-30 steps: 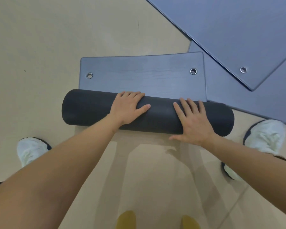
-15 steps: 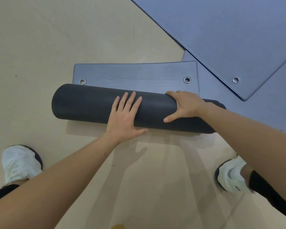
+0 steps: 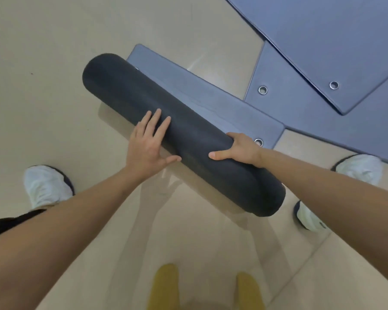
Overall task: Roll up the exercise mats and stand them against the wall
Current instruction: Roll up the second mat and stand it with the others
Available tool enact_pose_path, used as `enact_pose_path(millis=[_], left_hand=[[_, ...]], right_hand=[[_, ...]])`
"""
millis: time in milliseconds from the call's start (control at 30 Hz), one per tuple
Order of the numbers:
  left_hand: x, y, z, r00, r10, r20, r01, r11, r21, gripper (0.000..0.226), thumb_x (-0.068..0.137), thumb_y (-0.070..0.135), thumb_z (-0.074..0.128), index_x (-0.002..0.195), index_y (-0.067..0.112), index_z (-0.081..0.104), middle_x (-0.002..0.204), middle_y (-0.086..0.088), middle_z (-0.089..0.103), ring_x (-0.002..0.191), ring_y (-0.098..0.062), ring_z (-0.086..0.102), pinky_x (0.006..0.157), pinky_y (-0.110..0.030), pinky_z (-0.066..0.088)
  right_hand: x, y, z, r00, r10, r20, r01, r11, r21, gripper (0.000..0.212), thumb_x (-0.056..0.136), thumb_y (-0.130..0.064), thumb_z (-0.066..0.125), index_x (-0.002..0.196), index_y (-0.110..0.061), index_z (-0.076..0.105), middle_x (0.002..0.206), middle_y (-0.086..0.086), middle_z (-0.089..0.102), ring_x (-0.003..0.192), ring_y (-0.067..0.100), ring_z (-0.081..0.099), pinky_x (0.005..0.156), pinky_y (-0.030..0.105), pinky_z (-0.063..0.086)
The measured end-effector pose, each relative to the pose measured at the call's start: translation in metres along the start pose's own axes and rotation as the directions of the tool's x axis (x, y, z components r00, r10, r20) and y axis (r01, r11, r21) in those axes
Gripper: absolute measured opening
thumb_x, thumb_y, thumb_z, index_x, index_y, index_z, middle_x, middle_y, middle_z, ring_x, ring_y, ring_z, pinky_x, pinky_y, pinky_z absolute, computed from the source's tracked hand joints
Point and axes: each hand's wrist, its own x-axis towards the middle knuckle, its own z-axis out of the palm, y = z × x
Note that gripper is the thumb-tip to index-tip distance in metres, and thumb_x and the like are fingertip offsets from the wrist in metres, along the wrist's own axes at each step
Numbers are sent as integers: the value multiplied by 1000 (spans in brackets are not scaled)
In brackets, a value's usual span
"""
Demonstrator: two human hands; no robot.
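Though nearly rolled, dark mat [image 3: 126, 92] under flat, wide left grip [image 3: 147, 146], right grip [image 3: 240, 149] tight round its top

Nothing legible anywhere. A small dark mark on the white shoe [image 3: 309, 218] beside the roll [image 3: 188, 130] is too blurred to read.

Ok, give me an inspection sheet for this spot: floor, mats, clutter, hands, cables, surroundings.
Surface: beige floor, faint seam lines.
Job's things: dark mat roll lies on the floor, its flat tail not yet rolled in; two more mats lie flat and overlapping beyond it.
Clutter: two yellow shapes at the bottom edge, cannot tell what they are.
Hands: left hand presses the roll with straight fingers; right hand grips over its top.
Cables: nothing seen.
Surroundings: white shoes on either side; no wall in view.
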Motion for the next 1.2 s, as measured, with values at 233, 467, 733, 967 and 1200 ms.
enact_pose_path(millis=[233,467,733,967,1200], left_hand=[[-75,25,-2,796,-402,453,585,315,-747,90,98,43,69,163,44,6,159,17,36,145,-16,45,114,-40,44],[-65,46,2,662,-392,639,681,-41,-731,85,97,43,70,162,35,17,153,3,51,134,-21,54,104,-43,45],[-4,82,28,603,-589,538,692,51,-720,139,46,76,88,158,39,15,153,6,49,134,-21,57,111,-48,50],[-34,71,36,812,-406,421,552,297,-779,90,93,54,71,163,36,16,158,9,36,128,-2,53,107,-37,53],[-35,133,38,627,-292,722,704,-184,-686,60,103,42,60,156,27,34,140,7,55,129,-24,58,98,-38,50]], right_hand=[[-29,5,87,990,74,120,-107,948,301,67,75,-62,84,128,-31,58,121,-6,71,106,17,71,98,43,59],[-46,-1,90,967,2,-255,-25,996,-84,99,78,-80,66,158,-32,32,152,0,48,135,24,53,110,47,48],[-94,24,106,908,-356,-220,141,754,-641,111,77,-80,66,163,-33,14,167,7,17,148,31,26,118,52,36],[-76,56,44,939,-315,-136,255,905,-340,100,81,-66,75,161,-41,19,163,-12,18,148,19,32,117,51,42],[-71,73,1,970,-223,-94,188,939,-288,91,90,-61,68,163,-43,15,164,-7,30,146,18,37,120,45,38]])
